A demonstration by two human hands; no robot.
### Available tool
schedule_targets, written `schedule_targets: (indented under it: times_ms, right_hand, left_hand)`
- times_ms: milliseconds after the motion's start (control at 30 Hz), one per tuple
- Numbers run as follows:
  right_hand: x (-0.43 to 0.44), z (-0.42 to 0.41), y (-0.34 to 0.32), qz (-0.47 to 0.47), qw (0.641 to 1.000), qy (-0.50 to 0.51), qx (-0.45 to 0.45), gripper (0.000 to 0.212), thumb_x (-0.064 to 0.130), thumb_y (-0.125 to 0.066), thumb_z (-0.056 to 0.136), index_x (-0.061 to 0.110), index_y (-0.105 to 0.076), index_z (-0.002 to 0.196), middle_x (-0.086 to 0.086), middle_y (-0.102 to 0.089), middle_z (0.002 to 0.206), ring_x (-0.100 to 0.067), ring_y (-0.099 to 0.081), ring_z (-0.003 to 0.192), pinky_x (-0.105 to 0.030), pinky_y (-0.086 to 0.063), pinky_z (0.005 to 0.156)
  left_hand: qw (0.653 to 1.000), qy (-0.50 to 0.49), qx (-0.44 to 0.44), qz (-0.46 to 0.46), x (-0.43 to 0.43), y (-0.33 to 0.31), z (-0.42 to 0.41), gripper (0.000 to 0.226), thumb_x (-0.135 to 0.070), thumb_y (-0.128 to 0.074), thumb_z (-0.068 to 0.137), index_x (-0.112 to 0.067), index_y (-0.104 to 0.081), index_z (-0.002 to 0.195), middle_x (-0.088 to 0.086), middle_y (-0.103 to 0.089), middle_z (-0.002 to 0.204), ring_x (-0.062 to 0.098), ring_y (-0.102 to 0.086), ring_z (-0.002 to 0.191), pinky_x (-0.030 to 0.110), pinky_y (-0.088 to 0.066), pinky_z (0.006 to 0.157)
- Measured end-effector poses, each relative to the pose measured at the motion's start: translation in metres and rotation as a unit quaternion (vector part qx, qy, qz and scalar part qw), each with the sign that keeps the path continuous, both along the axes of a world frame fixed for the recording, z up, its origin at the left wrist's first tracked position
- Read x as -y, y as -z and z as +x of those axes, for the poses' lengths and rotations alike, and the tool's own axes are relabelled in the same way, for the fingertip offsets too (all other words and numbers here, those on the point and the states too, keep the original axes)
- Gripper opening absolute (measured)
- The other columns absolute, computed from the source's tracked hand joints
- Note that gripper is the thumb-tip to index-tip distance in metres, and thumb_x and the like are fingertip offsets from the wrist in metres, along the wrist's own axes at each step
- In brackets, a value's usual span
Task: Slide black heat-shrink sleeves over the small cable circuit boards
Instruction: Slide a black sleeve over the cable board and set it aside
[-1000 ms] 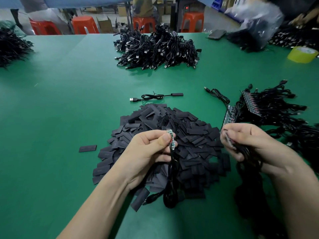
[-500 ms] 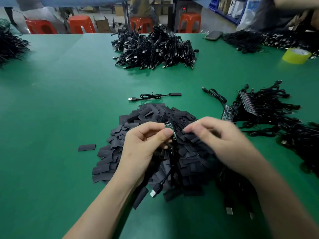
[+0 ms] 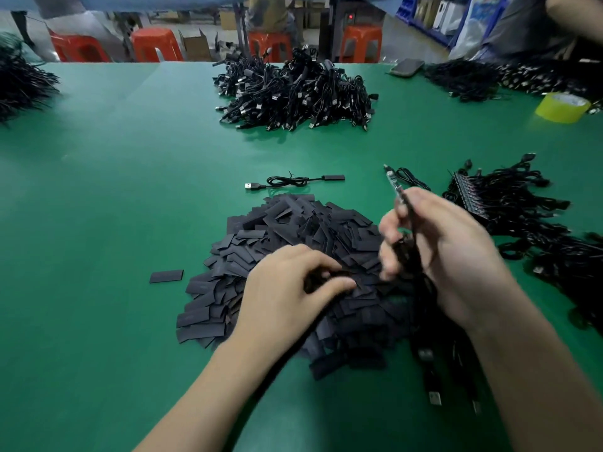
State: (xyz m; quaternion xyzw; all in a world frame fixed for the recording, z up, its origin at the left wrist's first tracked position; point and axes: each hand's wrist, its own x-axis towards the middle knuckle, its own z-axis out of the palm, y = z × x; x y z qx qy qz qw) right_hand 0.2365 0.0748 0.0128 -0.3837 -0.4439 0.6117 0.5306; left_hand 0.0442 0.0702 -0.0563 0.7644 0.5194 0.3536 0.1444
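A heap of flat black heat-shrink sleeves (image 3: 293, 236) lies on the green table (image 3: 124, 197) in front of me. My left hand (image 3: 290, 288) is down on the heap, thumb and fingers pinching a sleeve there. My right hand (image 3: 447, 246) grips a bundle of black cables (image 3: 424, 321), and one small circuit board (image 3: 393, 184) sticks up above its fingers. The cables' USB plugs (image 3: 434, 398) hang below the hand. To the right lies a tangle of cables with bare boards (image 3: 470, 197) in a row.
A single finished cable (image 3: 293, 182) lies beyond the heap. A large pile of cables (image 3: 293, 93) sits at the far middle, another (image 3: 19, 83) at far left. A yellow tape roll (image 3: 563, 107) and a phone (image 3: 406, 66) are far right. One stray sleeve (image 3: 166, 276) lies left.
The board passed from my left hand to my right, which now holds it up with the cable bundle. My left hand dropped onto the sleeve heap.
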Motion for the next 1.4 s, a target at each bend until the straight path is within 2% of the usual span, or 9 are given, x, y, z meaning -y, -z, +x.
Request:
schedule_targets:
  times_ms: [100, 200, 533, 633, 733, 867, 1067, 1267, 1400]
  right_hand:
    - [-0.011, 0.010, 0.000, -0.014, 0.991, 0.022, 0.132, 0.025, 0.023, -0.038, 0.109, 0.012, -0.043, 0.086, -0.007, -0.055, 0.065, -0.018, -0.042, 0.042, -0.023, -0.032, 0.037]
    - [-0.016, 0.006, 0.016, -0.023, 0.971, 0.010, 0.237, 0.026, 0.022, -0.036, 0.110, 0.011, -0.043, 0.088, -0.008, -0.055, 0.059, -0.015, -0.036, 0.040, -0.022, -0.028, 0.037]
    - [-0.008, 0.006, 0.056, -0.009, 0.979, -0.034, 0.199, 0.027, 0.028, -0.048, 0.107, 0.010, -0.065, 0.097, -0.001, -0.048, 0.057, -0.011, -0.031, 0.044, -0.022, -0.027, 0.041]
    - [-0.005, 0.008, 0.058, 0.042, 0.961, -0.014, 0.274, 0.022, 0.038, -0.060, 0.097, 0.019, -0.069, 0.091, 0.007, -0.045, 0.059, -0.009, -0.037, 0.050, -0.022, -0.031, 0.049]
    - [-0.004, 0.005, 0.060, 0.096, 0.922, 0.012, 0.374, 0.024, 0.044, -0.063, 0.090, 0.022, -0.070, 0.090, 0.013, -0.046, 0.061, -0.006, -0.044, 0.057, -0.029, -0.036, 0.058]
    - [-0.003, 0.000, 0.061, 0.104, 0.933, 0.002, 0.343, 0.018, 0.040, -0.062, 0.089, 0.025, -0.070, 0.082, 0.015, -0.050, 0.059, -0.003, -0.046, 0.057, -0.027, -0.036, 0.058]
    - [-0.001, -0.004, 0.061, 0.129, 0.917, -0.003, 0.377, 0.019, 0.035, -0.062, 0.090, 0.019, -0.065, 0.081, 0.009, -0.053, 0.062, -0.005, -0.047, 0.059, -0.031, -0.039, 0.058]
    - [-0.002, 0.000, 0.057, 0.087, 0.949, -0.004, 0.302, 0.051, 0.049, -0.032, 0.102, 0.014, -0.062, 0.081, -0.001, -0.045, 0.058, -0.014, -0.040, 0.053, -0.028, -0.033, 0.054]
    - [0.000, 0.000, 0.056, 0.155, 0.898, -0.018, 0.412, 0.039, 0.038, -0.042, 0.103, 0.016, -0.049, 0.071, -0.006, -0.044, 0.062, -0.007, -0.038, 0.056, -0.026, -0.030, 0.056]
  left_hand:
    - [0.996, -0.006, -0.088, 0.033, 0.004, 0.004, 0.009, 0.037, -0.062, -0.077, 0.077, -0.030, -0.078, 0.095, -0.012, -0.067, 0.087, 0.016, -0.063, 0.087, 0.036, -0.050, 0.077]
    - [0.992, 0.011, -0.106, 0.065, 0.003, 0.005, 0.011, 0.028, -0.052, -0.081, 0.080, -0.027, -0.080, 0.095, -0.011, -0.069, 0.090, 0.018, -0.063, 0.086, 0.036, -0.052, 0.075]
    - [0.998, 0.051, -0.025, 0.004, -0.010, 0.000, -0.019, 0.020, -0.035, -0.082, 0.084, -0.028, -0.080, 0.103, -0.015, -0.071, 0.095, 0.005, -0.065, 0.087, 0.031, -0.056, 0.081]
    - [0.999, 0.029, 0.035, 0.006, -0.012, -0.002, -0.026, 0.024, -0.028, -0.083, 0.083, -0.025, -0.080, 0.107, -0.015, -0.069, 0.095, 0.003, -0.066, 0.085, 0.019, -0.051, 0.082]
    - [0.997, 0.031, 0.068, 0.024, -0.012, -0.003, -0.025, 0.025, -0.025, -0.082, 0.084, -0.021, -0.081, 0.109, -0.011, -0.069, 0.096, 0.006, -0.065, 0.089, 0.012, -0.046, 0.082]
    - [0.996, 0.042, 0.066, 0.048, -0.011, 0.001, -0.021, 0.026, -0.022, -0.081, 0.086, -0.020, -0.080, 0.112, -0.009, -0.066, 0.098, 0.004, -0.063, 0.092, 0.013, -0.045, 0.083]
    - [0.995, 0.023, 0.065, 0.076, -0.008, 0.007, -0.014, 0.024, -0.030, -0.084, 0.084, -0.021, -0.081, 0.106, -0.010, -0.067, 0.096, 0.006, -0.065, 0.089, 0.024, -0.053, 0.079]
    - [0.991, -0.006, 0.119, 0.064, -0.012, 0.004, -0.021, 0.018, -0.019, -0.083, 0.083, -0.018, -0.082, 0.101, -0.010, -0.076, 0.099, 0.002, -0.069, 0.093, 0.016, -0.050, 0.085]
    - [0.991, 0.001, 0.119, 0.064, -0.012, 0.005, -0.020, 0.016, -0.017, -0.082, 0.084, -0.017, -0.082, 0.100, -0.010, -0.076, 0.098, 0.001, -0.070, 0.093, 0.016, -0.051, 0.086]
